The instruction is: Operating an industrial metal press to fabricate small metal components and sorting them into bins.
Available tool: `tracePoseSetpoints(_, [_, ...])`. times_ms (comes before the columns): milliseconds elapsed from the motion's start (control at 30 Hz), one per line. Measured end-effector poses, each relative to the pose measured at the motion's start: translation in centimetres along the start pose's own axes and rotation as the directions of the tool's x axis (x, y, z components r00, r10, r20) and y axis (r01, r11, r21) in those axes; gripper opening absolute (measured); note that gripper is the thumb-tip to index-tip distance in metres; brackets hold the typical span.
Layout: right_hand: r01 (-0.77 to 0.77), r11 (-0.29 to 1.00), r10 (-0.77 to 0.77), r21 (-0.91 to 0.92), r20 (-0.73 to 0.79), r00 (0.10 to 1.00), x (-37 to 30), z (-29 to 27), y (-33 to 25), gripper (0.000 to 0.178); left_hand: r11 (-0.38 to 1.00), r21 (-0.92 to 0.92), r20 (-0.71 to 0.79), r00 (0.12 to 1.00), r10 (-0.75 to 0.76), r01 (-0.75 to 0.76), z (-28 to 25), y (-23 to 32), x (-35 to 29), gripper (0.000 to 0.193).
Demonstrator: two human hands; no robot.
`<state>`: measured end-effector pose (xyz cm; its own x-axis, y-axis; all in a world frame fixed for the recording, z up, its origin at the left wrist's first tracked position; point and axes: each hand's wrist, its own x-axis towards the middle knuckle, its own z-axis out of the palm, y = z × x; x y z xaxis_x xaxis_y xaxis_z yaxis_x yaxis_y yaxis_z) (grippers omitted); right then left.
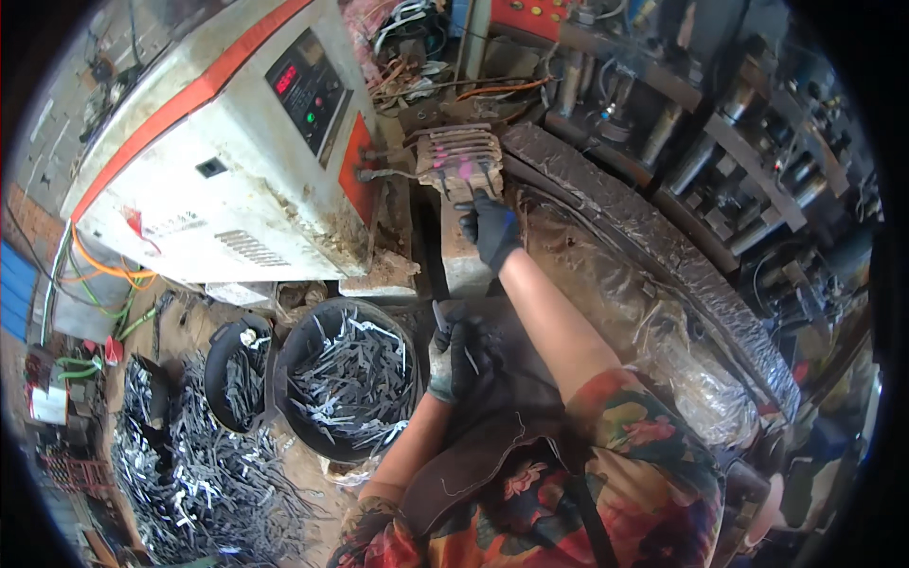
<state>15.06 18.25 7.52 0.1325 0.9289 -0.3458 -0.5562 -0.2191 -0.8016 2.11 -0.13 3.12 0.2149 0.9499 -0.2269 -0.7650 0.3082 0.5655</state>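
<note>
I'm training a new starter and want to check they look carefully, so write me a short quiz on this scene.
1. True or false: the left hand wears a glove.

2. Which hand is nearer the slotted block with pink-glowing spots? A) the left hand; B) the right hand.

3. What is heaped inside the larger round tub?

Key: 1. True. 2. B. 3. Slender grey metal pieces.

right hand (493, 233) at pink-glowing block (460, 151), left hand (453, 362) holding a thin metal strip (439, 316)
</note>
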Motion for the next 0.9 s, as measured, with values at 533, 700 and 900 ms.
tracePoseSetpoints(533, [0.400,0.916,-0.377,0.017,-0.300,0.876,-12.8,-26.7,-16.8,0.019,0.993,0.109,0.004,0.999,-0.046,0.045,-0.8,-1.5,1.0,0.031])
tracePoseSetpoints(700, [0.538,0.841,-0.496,-0.062,-0.486,0.720,-7.1,-30.7,-23.5,0.016,0.994,0.055,-0.050,0.994,-0.095,0.097,-2.8,-1.5,2.1,0.021])
tracePoseSetpoints(900, [0.503,0.862,-0.439,-0.063,-0.591,0.677,-4.9,-33.6,-24.3,0.012,0.976,0.210,-0.067,0.997,-0.042,0.055,-1.6,-1.6,2.0,0.032])
